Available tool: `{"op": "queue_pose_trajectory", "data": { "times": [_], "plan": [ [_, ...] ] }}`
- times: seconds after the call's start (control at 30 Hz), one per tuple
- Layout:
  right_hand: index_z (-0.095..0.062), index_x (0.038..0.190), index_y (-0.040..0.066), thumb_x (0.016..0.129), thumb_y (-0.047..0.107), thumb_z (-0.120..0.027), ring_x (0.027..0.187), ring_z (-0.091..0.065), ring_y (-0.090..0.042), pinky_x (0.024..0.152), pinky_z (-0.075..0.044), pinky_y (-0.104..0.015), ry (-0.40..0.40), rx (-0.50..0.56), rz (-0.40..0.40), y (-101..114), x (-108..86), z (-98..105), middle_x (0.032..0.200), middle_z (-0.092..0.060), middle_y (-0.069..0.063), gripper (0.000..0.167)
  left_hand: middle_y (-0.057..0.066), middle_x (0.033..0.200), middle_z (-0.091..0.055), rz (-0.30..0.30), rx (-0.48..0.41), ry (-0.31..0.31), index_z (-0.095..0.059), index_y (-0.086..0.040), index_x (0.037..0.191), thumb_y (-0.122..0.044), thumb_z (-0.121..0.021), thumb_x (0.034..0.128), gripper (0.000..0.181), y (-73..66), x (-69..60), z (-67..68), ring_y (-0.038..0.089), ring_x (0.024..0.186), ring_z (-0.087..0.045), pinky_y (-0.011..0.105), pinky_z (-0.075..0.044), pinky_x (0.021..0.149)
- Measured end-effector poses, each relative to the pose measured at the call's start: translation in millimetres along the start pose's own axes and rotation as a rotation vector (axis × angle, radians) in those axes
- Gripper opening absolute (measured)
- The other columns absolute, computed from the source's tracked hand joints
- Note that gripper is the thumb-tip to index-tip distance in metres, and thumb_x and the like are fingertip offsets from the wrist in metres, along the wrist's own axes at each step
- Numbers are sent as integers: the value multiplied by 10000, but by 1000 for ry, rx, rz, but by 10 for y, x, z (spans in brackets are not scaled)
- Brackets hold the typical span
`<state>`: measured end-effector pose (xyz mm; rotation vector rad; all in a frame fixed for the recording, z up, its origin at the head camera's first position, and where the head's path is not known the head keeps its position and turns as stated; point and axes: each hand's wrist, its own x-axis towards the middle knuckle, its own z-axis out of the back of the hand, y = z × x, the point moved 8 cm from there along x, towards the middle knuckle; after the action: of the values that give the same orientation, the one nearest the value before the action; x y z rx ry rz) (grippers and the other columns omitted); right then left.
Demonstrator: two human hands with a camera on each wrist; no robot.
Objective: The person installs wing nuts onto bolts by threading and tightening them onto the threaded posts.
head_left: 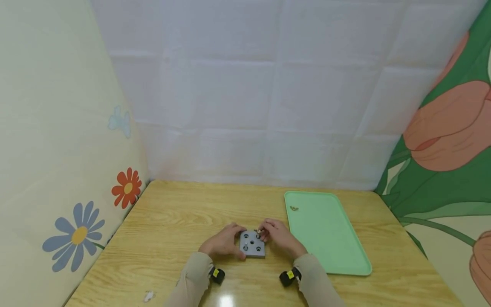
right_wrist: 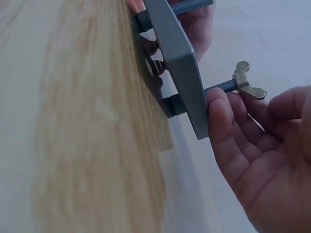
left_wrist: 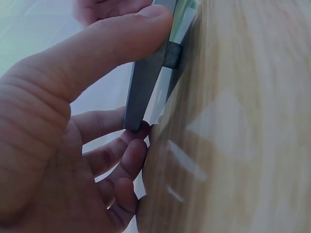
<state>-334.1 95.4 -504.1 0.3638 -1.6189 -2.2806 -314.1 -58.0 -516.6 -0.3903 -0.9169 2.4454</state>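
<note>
A grey metal plate (head_left: 253,252) with several holes is held by my left hand (head_left: 222,242) along its left side. In the left wrist view the thumb (left_wrist: 112,43) lies on one edge of the plate, with fingers at the opposite edge. Two bolts pass through it; one bare bolt (head_left: 246,246) stands at the near left. On the other bolt (right_wrist: 221,87), at the far right corner, a brass wing nut (right_wrist: 241,80) sits at the threaded end. My right hand (head_left: 281,236) holds this wing nut between curled fingers and thumb. The bolt heads project beneath the plate.
A light green tray (head_left: 326,238) lies right of the plate, under the right forearm's side. Another wing nut (head_left: 294,208) rests near its far left corner. A small white scrap (head_left: 149,296) is at the table's near left. Cloth hangs behind and at both sides.
</note>
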Motion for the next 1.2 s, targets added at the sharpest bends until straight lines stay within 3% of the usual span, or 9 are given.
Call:
{"op": "queue_pose_trajectory", "data": {
  "times": [0.23, 0.43, 0.67, 0.8, 0.97, 1.1, 1.2],
  "plan": [
    [-582, 1019, -42, 935, -1, -499, 729, -617, -233, 644, -525, -362, 19, -9, 32, -24, -4, -12, 835, -614, -87, 125, -16, 1193, -478, 11, 5, -1, -497, -134, 1341, -388, -847, 658, 808, 22, 6, -22, 190, 1117, -456, 422, -384, 964],
    [-523, 1231, -57, 876, -6, -594, 713, -596, -208, 638, -519, -348, 46, -57, 77, -20, 6, -13, 831, -603, -75, 365, -17, 1201, -480, 19, 2, 0, -493, -137, 1347, -396, -844, 662, 813, 31, 6, -21, 190, 1125, -457, 424, -384, 964],
    [-619, 994, 26, 871, 79, -661, 745, -572, -177, 644, -511, -331, 31, -93, 30, -95, 25, -3, 844, -592, -49, 140, -17, 1218, -486, 9, -6, -2, -492, -125, 1349, -402, -843, 665, 817, 23, 15, -14, 184, 1131, -458, 419, -373, 981],
    [-610, 950, 24, 936, 139, -588, 745, -587, -186, 653, -512, -332, 22, -45, 6, -66, 1, 4, 843, -607, -61, 118, -15, 1223, -483, 8, -6, -3, -491, -126, 1348, -398, -846, 664, 818, 20, 16, -18, 187, 1134, -456, 420, -373, 980],
    [-588, 946, -23, 1002, 93, -426, 721, -599, -193, 644, -516, -336, 9, 32, -21, -81, 11, 2, 835, -614, -84, 206, 2, 1217, -484, -7, 2, -5, -492, -112, 1343, -390, -850, 658, 822, 0, 18, -17, 201, 1125, -460, 426, -378, 974],
    [-573, 1027, -49, 955, -10, -457, 726, -598, -209, 644, -521, -357, 29, 34, 1, -93, 24, -5, 845, -601, -104, 143, -10, 1185, -488, -18, 14, -7, -495, -105, 1339, -392, -849, 658, 820, -2, 24, -16, 179, 1087, -467, 400, -391, 955],
    [-558, 1159, -52, 898, -41, -534, 736, -591, -211, 656, -525, -369, 52, 12, 29, -81, 30, -4, 856, -594, -114, 263, -17, 1177, -489, -19, 17, -7, -498, -105, 1338, -388, -849, 661, 814, -3, 26, -12, 168, 1076, -469, 391, -397, 943]
  ]
}}
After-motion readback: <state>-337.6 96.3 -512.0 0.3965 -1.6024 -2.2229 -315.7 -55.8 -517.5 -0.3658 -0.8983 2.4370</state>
